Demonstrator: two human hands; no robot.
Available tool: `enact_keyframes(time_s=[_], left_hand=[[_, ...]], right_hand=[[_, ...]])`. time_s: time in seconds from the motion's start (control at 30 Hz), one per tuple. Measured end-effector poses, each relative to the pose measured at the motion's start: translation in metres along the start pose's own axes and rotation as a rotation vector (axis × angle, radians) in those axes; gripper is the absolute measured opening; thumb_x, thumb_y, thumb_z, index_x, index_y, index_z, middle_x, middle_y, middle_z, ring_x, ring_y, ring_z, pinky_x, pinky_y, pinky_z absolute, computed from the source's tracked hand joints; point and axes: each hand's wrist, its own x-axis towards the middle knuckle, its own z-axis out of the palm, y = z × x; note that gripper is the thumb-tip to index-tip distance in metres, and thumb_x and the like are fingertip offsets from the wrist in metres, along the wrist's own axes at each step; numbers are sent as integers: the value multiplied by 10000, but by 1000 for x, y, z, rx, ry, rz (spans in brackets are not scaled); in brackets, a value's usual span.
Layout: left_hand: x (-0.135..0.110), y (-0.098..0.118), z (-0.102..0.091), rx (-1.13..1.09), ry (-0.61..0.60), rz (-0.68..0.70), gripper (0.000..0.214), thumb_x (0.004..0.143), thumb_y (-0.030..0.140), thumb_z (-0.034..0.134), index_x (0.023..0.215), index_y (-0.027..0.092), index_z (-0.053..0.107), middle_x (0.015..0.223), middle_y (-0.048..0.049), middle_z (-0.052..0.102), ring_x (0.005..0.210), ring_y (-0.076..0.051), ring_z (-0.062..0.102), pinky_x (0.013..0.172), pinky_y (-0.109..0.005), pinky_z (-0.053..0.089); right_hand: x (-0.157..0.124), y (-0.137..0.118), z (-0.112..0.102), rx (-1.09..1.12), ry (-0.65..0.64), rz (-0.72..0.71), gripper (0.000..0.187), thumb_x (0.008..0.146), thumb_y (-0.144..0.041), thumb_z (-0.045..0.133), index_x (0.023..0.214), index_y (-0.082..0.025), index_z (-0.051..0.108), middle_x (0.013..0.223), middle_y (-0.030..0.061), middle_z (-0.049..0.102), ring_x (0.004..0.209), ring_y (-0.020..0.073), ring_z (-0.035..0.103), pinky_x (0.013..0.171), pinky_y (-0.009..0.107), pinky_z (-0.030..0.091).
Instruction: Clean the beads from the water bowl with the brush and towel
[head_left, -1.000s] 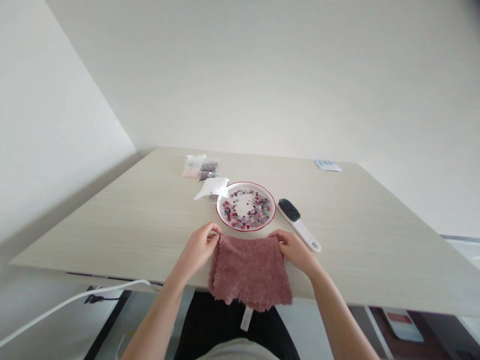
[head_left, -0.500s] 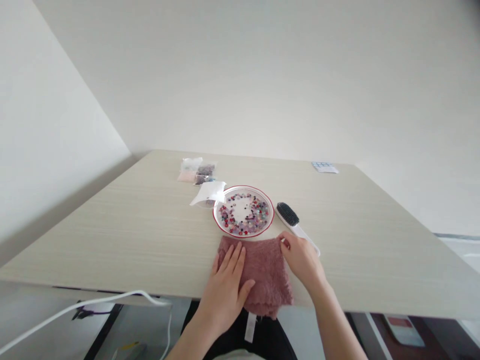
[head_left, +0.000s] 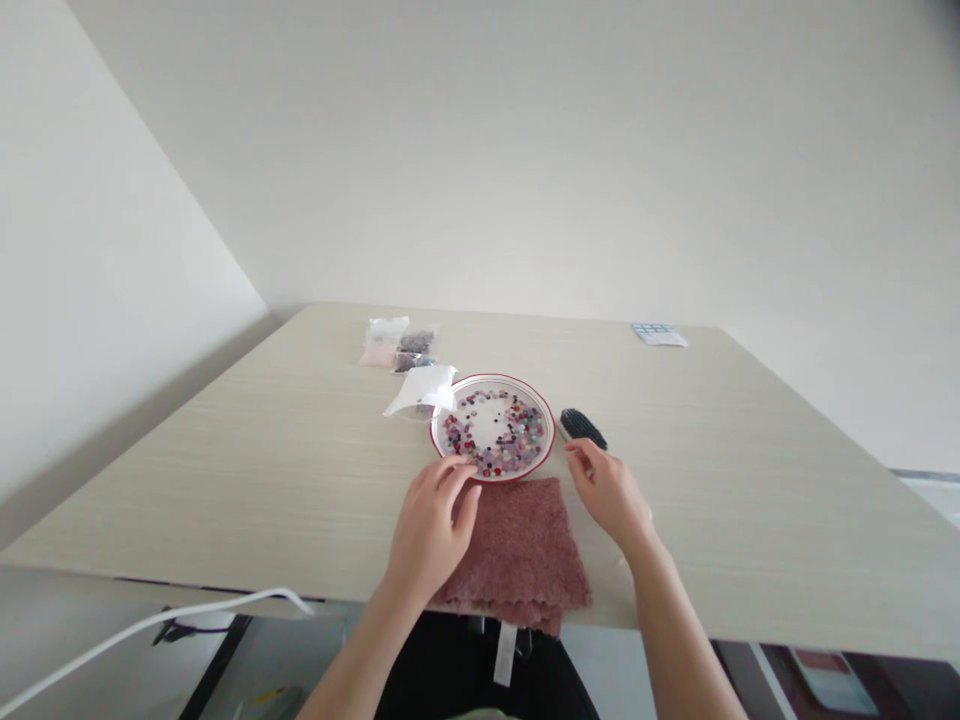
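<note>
A fuzzy pink cloth (head_left: pixel 525 545) lies flat at the near edge of the pale wooden table (head_left: pixel 300 450), its white tag hanging over the edge. My left hand (head_left: pixel 433 525) rests on the cloth's left side, fingers loosely curled toward the rim of a red-rimmed plate (head_left: pixel 551 445) full of small coloured beads. My right hand (head_left: pixel 609 490) hovers just right of the cloth, fingers apart, over the white handle of a black-bristled brush (head_left: pixel 581 424). Neither hand holds anything.
Small clear bags (head_left: pixel 397 345) of beads lie behind the plate, and a white packet (head_left: pixel 420 392) leans on its left rim. A blue-and-white card (head_left: pixel 658 334) sits at the far right. A white cable (head_left: pixel 150 625) runs below the table's left edge.
Both hands let go of the cloth's top corners. The left hand pressed flat on the cloth, then slid up toward the plate. The right hand moved off the cloth toward the brush.
</note>
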Motion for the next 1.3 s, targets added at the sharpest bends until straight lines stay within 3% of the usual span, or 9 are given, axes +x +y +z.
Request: enact_keyframes(time_s=[0.07, 0.2, 0.3, 0.43, 0.6, 0.77, 1.07, 1.3], left_hand=[[23, -4, 2, -20, 11, -29, 212, 836, 263, 416, 927, 200, 597, 1058, -71, 582, 1013, -188, 533, 916, -352, 411], [63, -10, 16, 67, -168, -72, 303, 785, 319, 497, 1024, 149, 574, 1114, -115, 563, 1077, -240, 497, 943, -377, 374], [79, -11, 29, 214, -255, -125, 453, 789, 404, 464, 1153, 135, 503, 1253, -160, 470, 1147, -314, 437, 950, -442, 336], [93, -9, 44, 308, -285, -206, 584, 798, 473, 403, 1281, 148, 358, 1371, -185, 322, 1141, -351, 441, 912, -476, 347], [117, -13, 58, 252, -285, -270, 573, 812, 436, 371, 1265, 87, 345, 1303, -219, 368, 1132, -325, 450, 821, -396, 420], [139, -16, 71, 269, -276, -190, 481, 814, 441, 386, 1105, 74, 499, 1156, -200, 491, 1116, -297, 448, 923, -389, 335], [140, -8, 78, 182, -384, 80, 358, 779, 408, 460, 1021, 161, 555, 1090, -114, 538, 997, -245, 525, 863, -344, 382], [136, 6, 66, 54, -593, 89, 198, 669, 215, 541, 861, 193, 585, 933, -67, 601, 859, -197, 565, 755, -277, 412]], right_hand=[[4, -3, 7, 0, 80, -17, 234, 821, -281, 381, 928, -200, 574, 764, 39, 651, 660, 165, 592, 603, 253, 403], [14, -11, 18, 116, 167, -49, 247, 827, -286, 385, 925, -197, 594, 876, 55, 657, 703, 159, 594, 633, 249, 429], [20, -16, 21, 147, 207, -56, 257, 835, -291, 381, 908, -190, 605, 889, 60, 653, 717, 160, 592, 655, 253, 438], [19, -18, 23, 162, 255, -54, 281, 847, -294, 361, 903, -176, 610, 866, 71, 649, 733, 168, 586, 680, 267, 442], [15, -16, 25, 179, 272, -63, 274, 844, -279, 363, 869, -174, 615, 860, 70, 648, 729, 163, 584, 678, 263, 440], [14, -15, 24, 183, 277, -59, 268, 845, -264, 365, 865, -175, 616, 869, 65, 651, 742, 160, 584, 683, 260, 433], [14, -13, 26, 165, 265, -46, 272, 843, -259, 356, 867, -169, 611, 839, 66, 652, 700, 158, 576, 649, 254, 420], [13, -15, 26, 162, 260, -48, 273, 843, -256, 350, 846, -173, 610, 811, 60, 651, 684, 154, 569, 641, 250, 411]])
